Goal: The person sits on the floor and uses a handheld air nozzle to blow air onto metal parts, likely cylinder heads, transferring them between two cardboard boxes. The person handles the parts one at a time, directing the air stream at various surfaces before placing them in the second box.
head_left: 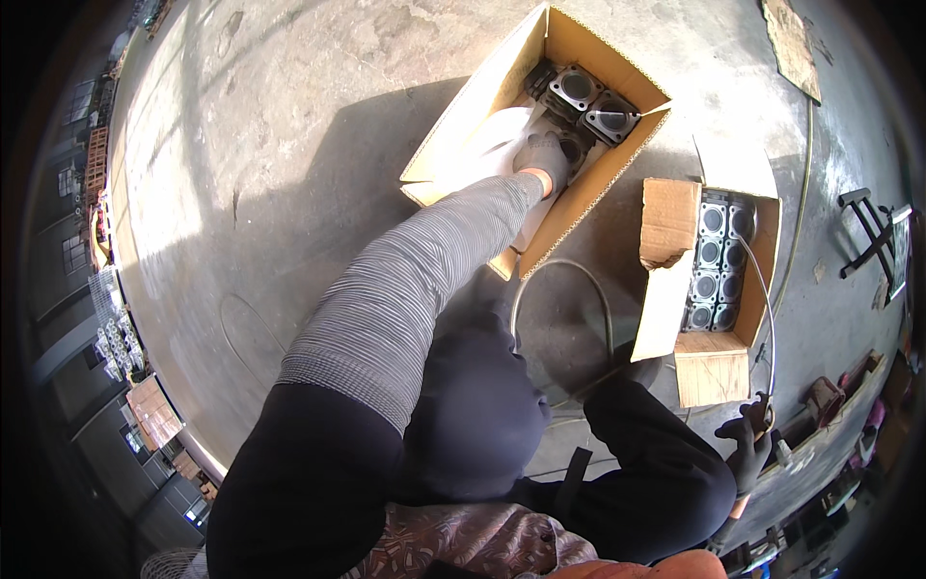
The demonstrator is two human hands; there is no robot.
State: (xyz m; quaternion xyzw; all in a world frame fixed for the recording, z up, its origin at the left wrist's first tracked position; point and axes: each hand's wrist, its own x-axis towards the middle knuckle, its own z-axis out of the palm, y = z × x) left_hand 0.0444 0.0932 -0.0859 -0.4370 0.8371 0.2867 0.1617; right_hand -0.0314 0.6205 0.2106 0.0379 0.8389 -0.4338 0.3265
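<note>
My left hand [543, 154], in a grey glove, reaches into a deep open cardboard box [571, 224]. It is closed against the nearest dark metal cylinder block [573, 151]; its fingertips are partly hidden. More cylinder blocks [610, 118] with round bores and square flanges sit beside it at the box's far end. Low on the right, my gloved right hand [748, 449] is closed around a thin pale hose [772, 352]. That hose arcs up to a second, smaller carton [765, 280], where several cylinder blocks [709, 253] stand in two rows.
White paper [482, 150] lines the large box. The smaller carton's flaps [712, 374] stick outward. Another hose [610, 309] loops over the concrete floor near my legs. At the far right are a black metal frame [873, 227] and flat cardboard [793, 48]. Stacked goods [152, 410] stand at the left.
</note>
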